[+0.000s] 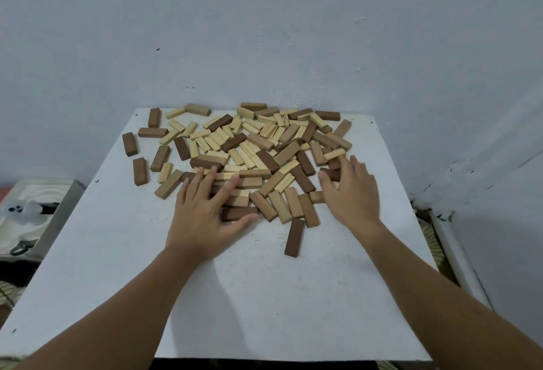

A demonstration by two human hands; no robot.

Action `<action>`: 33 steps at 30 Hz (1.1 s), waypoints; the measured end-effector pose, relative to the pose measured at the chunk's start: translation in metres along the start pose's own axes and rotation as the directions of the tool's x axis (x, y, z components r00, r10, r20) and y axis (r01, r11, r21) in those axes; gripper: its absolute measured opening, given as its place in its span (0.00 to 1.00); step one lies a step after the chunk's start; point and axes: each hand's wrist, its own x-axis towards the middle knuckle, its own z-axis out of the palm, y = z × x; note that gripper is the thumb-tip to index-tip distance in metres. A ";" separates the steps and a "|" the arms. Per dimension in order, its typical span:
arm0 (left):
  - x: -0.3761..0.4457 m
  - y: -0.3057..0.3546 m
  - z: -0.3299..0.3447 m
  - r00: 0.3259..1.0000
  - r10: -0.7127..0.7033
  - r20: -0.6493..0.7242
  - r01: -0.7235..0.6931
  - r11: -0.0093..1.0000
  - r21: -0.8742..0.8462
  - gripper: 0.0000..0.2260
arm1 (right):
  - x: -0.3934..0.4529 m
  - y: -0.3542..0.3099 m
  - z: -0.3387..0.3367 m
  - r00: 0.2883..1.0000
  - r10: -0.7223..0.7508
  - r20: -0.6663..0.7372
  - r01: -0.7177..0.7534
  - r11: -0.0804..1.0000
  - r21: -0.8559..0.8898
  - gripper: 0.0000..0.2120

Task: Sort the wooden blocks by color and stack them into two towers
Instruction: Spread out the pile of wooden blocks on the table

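Note:
A loose heap of wooden blocks (pixel 258 149) covers the far half of the white table (pixel 117 252), pale, mid-brown and dark brown ones mixed and lying flat. My left hand (pixel 202 217) lies spread on the near left edge of the heap, fingers straight over several blocks, thumb beside a dark block (pixel 238 213). My right hand (pixel 351 190) rests with straight fingers on the heap's near right edge, touching blocks there. One dark block (pixel 294 237) lies alone, nearer than the heap, between the two hands.
Single dark blocks (pixel 130 143) lie scattered at the table's far left. A pale wall stands right behind the table. A patterned cloth or bag (pixel 29 214) sits low on the left, and a white rail (pixel 452 249) runs along the right.

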 end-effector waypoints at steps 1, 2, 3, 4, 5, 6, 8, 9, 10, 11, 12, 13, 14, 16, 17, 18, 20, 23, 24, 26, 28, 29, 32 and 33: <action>-0.001 0.000 0.001 1.000 0.007 -0.020 -0.006 1.000 0.010 0.41 | -0.012 -0.002 0.003 0.999 -0.008 0.033 0.011 0.996 -0.084 0.34; -0.001 -0.001 0.002 1.000 0.003 -0.030 -0.002 1.000 0.023 0.41 | -0.020 -0.005 0.006 0.997 -0.029 0.066 0.037 0.991 -0.128 0.36; -0.001 0.000 0.002 1.000 -0.014 -0.023 0.015 0.999 0.034 0.42 | -0.025 -0.010 0.006 0.994 -0.055 0.092 0.067 0.989 -0.133 0.37; -0.001 0.000 0.001 0.999 -0.038 0.000 0.038 0.998 0.040 0.42 | -0.027 -0.016 0.006 0.990 -0.073 0.119 0.087 0.989 -0.119 0.39; -0.001 0.001 0.000 0.998 -0.063 0.032 0.061 0.997 0.041 0.43 | -0.028 -0.022 0.005 0.985 -0.085 0.147 0.101 0.989 -0.104 0.40; -0.001 0.001 -0.001 0.995 -0.079 0.066 0.077 0.996 0.041 0.43 | -0.029 -0.027 0.005 0.981 -0.091 0.171 0.108 0.990 -0.094 0.41; 0.000 0.004 -0.002 0.989 -0.091 0.114 0.087 0.995 0.042 0.42 | -0.031 -0.034 0.007 0.977 -0.096 0.188 0.116 0.989 -0.094 0.41; 0.001 0.005 -0.003 0.987 -0.094 0.129 0.089 0.995 0.042 0.42 | -0.032 -0.036 0.010 0.979 -0.101 0.178 0.120 0.988 -0.100 0.41; 0.002 0.006 -0.004 0.987 -0.091 0.136 0.088 0.996 0.028 0.42 | -0.033 -0.037 0.012 0.983 -0.108 0.151 0.125 0.986 -0.111 0.40; 0.002 0.006 -0.005 0.989 -0.076 0.126 0.078 0.997 -0.008 0.41 | -0.034 -0.038 0.014 0.987 -0.115 0.115 0.128 0.985 -0.119 0.39; 0.000 0.006 -0.007 0.994 -0.051 0.092 0.057 0.996 -0.068 0.40 | -0.035 -0.038 0.016 0.989 -0.118 0.087 0.128 0.984 -0.123 0.38; -0.002 0.005 -0.010 0.999 -0.028 0.038 0.034 0.988 -0.150 0.39 | -0.035 -0.038 0.016 0.990 -0.119 0.071 0.127 0.984 -0.124 0.37; -0.005 0.002 -0.013 0.999 -0.030 -0.021 0.024 0.969 -0.245 0.37 | -0.035 -0.037 0.017 0.990 -0.122 0.065 0.129 0.984 -0.122 0.37; -0.006 -0.009 -0.021 0.982 -0.135 -0.130 0.075 0.917 -0.391 0.34 | -0.034 -0.037 0.018 0.989 -0.133 0.062 0.140 0.983 -0.123 0.36; -0.002 -0.018 -0.026 0.958 -0.226 -0.179 0.131 0.895 -0.426 0.34 | -0.034 -0.036 0.019 0.989 -0.136 0.064 0.144 0.981 -0.130 0.36; 0.006 -0.030 -0.031 0.920 -0.330 -0.214 0.209 0.871 -0.444 0.34 | -0.033 -0.037 0.020 0.988 -0.136 0.066 0.144 0.980 -0.138 0.37; 0.028 -0.059 -0.042 0.822 -0.521 -0.231 0.380 0.803 -0.458 0.33 | -0.032 -0.038 0.020 0.989 -0.133 0.069 0.142 0.979 -0.145 0.37; 0.067 -0.108 -0.051 0.731 -0.669 -0.134 0.545 0.690 -0.475 0.32 | -0.032 -0.040 0.020 0.989 -0.131 0.062 0.138 0.980 -0.146 0.37; 0.079 -0.122 -0.051 0.725 -0.685 -0.074 0.579 0.665 -0.473 0.32 | -0.032 -0.040 0.020 0.990 -0.130 0.057 0.137 0.980 -0.146 0.37; 0.101 -0.144 -0.046 0.731 -0.682 0.029 0.630 0.658 -0.413 0.33 | -0.030 -0.040 0.021 0.991 -0.121 0.052 0.128 0.981 -0.146 0.38; 0.122 -0.155 -0.036 0.739 -0.667 0.093 0.667 0.707 -0.235 0.34 | -0.028 -0.041 0.024 0.992 -0.115 0.045 0.121 0.980 -0.157 0.39; 0.132 -0.155 -0.031 0.752 -0.650 0.107 0.659 0.738 -0.145 0.34 | -0.027 -0.041 0.025 0.993 -0.118 0.033 0.121 0.979 -0.166 0.39; 0.148 -0.141 -0.019 0.866 -0.486 0.118 0.498 0.860 -0.107 0.31 | -0.028 -0.039 0.031 0.989 -0.150 -0.011 0.145 0.972 -0.186 0.36; 0.150 -0.135 -0.016 0.900 -0.421 0.114 0.435 0.888 -0.151 0.28 | -0.028 -0.038 0.032 0.988 -0.155 -0.017 0.149 0.970 -0.192 0.36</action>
